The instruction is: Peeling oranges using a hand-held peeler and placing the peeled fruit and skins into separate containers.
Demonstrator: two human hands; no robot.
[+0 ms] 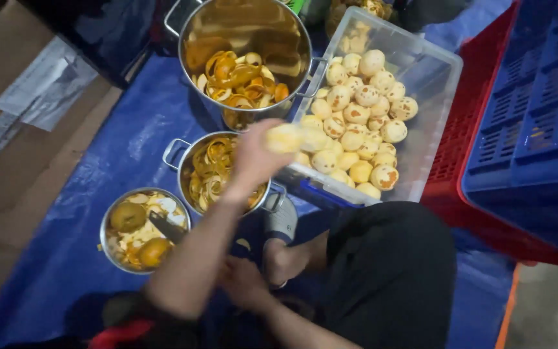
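L hand (253, 155) reaches fwd, fingers clamped on a peeled fruit (283, 137) over the near rim of the clear plastic bin (435, 84). R hand (243, 281) sits low by the foot; can't tell its fingers. Bin is already approx half full of peeled fruit; two pots (247, 39) hold rind. Small bowl (108, 223) has 2 unpeeled left, w/ a knife (166, 226).

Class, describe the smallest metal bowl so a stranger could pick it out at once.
Start at the clear plastic tub of peeled fruit, then follow the steel pots leftward and down. The small bowl is lowest and shallowest, and it alone holds whole unpeeled oranges.
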